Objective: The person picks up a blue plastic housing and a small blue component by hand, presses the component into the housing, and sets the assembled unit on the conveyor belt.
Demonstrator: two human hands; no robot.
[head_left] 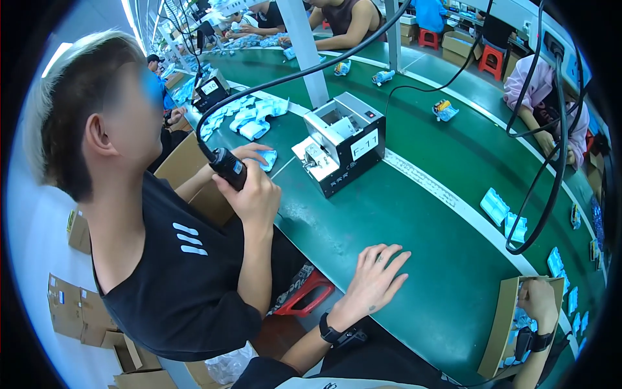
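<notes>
The cardboard box [502, 324] stands on its side at the near right edge of the green tabletop [414, 220], its open face turned right and showing blue-and-white packets inside. The right hand [539, 303] grips the box's upper far corner, fingers curled over the rim and pressed against the cardboard. The left hand [376, 277] lies flat on the tabletop, left of the box and well apart from it, fingers spread and holding nothing; a dark wristband [328, 330] circles its wrist. Further left sits a co-worker in a black shirt [175, 285], whose raised hand [254, 194] is closed round a black corded tool [227, 166]. Beyond, at mid-tabletop, stands a grey machine [343, 139] bearing a white label. Loose blue packets [505, 217] lie on the tabletop to the right, far of the box.
</notes>
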